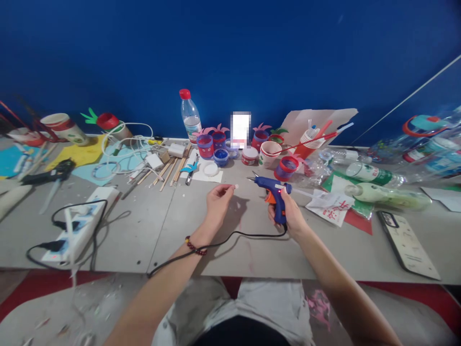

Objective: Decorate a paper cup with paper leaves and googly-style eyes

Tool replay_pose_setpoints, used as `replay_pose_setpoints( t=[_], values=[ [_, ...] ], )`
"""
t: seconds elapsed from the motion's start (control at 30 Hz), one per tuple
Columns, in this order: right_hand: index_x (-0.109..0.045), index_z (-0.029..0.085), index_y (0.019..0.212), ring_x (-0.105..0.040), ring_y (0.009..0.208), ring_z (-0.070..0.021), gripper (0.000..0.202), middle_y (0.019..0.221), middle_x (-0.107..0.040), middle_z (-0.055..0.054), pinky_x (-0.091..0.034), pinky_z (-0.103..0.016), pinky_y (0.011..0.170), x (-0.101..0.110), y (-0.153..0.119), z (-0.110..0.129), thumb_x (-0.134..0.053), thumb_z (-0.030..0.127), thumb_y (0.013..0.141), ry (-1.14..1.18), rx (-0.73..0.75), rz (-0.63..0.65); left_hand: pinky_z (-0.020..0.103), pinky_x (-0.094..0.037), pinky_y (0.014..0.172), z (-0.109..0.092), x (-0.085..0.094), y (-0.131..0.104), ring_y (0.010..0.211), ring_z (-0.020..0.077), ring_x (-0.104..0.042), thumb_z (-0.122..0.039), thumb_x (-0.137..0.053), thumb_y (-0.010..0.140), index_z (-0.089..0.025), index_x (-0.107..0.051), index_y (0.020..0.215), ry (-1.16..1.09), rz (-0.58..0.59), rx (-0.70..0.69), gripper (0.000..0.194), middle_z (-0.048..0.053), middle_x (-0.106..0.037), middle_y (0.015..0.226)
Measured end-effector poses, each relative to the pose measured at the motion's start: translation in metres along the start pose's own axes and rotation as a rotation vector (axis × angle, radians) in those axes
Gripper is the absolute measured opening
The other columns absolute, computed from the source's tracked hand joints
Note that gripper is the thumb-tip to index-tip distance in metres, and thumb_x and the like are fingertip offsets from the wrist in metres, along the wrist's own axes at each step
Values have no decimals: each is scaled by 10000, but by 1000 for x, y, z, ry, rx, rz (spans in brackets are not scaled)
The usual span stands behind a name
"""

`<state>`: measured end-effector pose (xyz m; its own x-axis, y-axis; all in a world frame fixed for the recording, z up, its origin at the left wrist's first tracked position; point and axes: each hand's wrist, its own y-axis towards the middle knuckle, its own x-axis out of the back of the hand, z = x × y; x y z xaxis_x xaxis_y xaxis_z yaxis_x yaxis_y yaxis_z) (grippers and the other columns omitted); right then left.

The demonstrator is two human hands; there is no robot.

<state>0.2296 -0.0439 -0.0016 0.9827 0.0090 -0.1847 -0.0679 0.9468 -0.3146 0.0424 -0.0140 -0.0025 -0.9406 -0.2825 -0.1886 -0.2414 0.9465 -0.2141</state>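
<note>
Blue-and-orange plastic glue gun (275,186): right grip (288,215) round handle, nozzle (253,179) toward nine o'clock; small pale piece (236,187) (left grip (219,201) pinching it) at nozzle's eight.

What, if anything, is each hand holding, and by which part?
The right hand holds a blue glue gun by its handle. The left hand pinches a small pale piece by one edge; it's too small to identify.

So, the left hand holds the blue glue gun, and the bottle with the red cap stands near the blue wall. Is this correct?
Not quite: the head view shows the blue glue gun in the right hand, not the left hand. The bottle with the red cap does stand near the blue wall.
</note>
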Motion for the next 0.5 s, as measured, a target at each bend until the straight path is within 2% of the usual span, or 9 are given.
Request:
replay_pose_setpoints(
  t=[0.2, 0.3, 0.4, 0.5],
  values=[
    [-608, 156, 878, -424, 271, -102, 663, 429, -475, 43, -266, -192, 230, 13, -6, 19, -417, 782, 775, -25, -66, 17, 212, -255, 452, 4, 2, 2, 463, 53, -347, -374, -751, 628, -154, -667, 687, 59, -2, -118, 244, -46, -486, 533],
    [-623, 149, 799, -460, 285, -110, 644, 433, -504, 21, -327, -200, 252, 20, -15, 24, -411, 757, 808, -159, -93, -23, 214, -280, 464, 7, 2, 4, 485, 64, -360, -367, -741, 646, -159, -667, 681, 79, 7, -158, 224, -36, -492, 551],
    [-578, 147, 612, -515, 323, -130, 649, 438, -536, -22, -410, -224, 306, 27, -27, 17, -424, 744, 815, -330, -119, -70, 216, -323, 506, 9, 3, 5, 531, 77, -391, -361, -732, 674, -163, -670, 687, 105, -1, -222, 208, -25, -506, 581],
    [-588, 147, 598, -515, 333, -134, 646, 452, -558, -39, -416, -238, 319, 36, -39, 4, -441, 741, 807, -452, -125, -97, 217, -345, 540, 8, 5, 4, 556, 81, -404, -362, -708, 713, -169, -668, 694, 139, -6, -297, 197, -23, -510, 605]
  ],
)
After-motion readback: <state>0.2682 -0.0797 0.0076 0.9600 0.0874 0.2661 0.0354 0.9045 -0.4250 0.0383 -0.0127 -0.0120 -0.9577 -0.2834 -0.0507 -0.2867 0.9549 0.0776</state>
